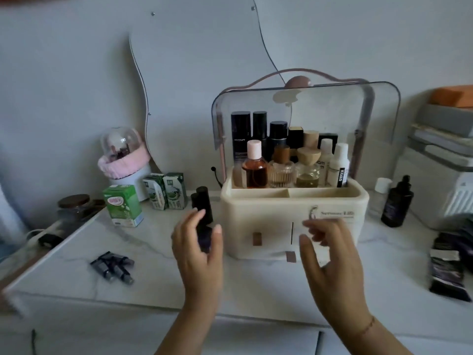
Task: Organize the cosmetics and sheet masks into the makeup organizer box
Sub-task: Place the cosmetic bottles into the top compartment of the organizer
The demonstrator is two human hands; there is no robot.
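The marble-patterned bench [158, 254] carries everything, and the cream makeup organizer box [294, 213] stands toward its back edge, right of centre, with its clear lid [304, 111] swung up. The rear upper compartment is packed with upright bottles [289, 160], while the two shallow front trays look bare. Two small drawers sit in the box's front face, and the right-hand one appears to be pulled slightly out. A stack of dark sheet masks [446, 265] lies near the bench's right edge, and a dark dropper bottle [396, 201] stands behind them, just right of the box. Green cartons [122, 204] stand toward the back left, and a cluster of small dark tubes [112, 266] lies at the front left. The left hand [199, 254] is raised in front of the box's left corner, its fingers curled round a small dark container [204, 238] held upright, and two taller dark tubes [202, 203] stand just behind it. The right hand [330, 257] hovers before the right drawer, loosely open with the fingers bent and spread, holding nothing that can be made out.
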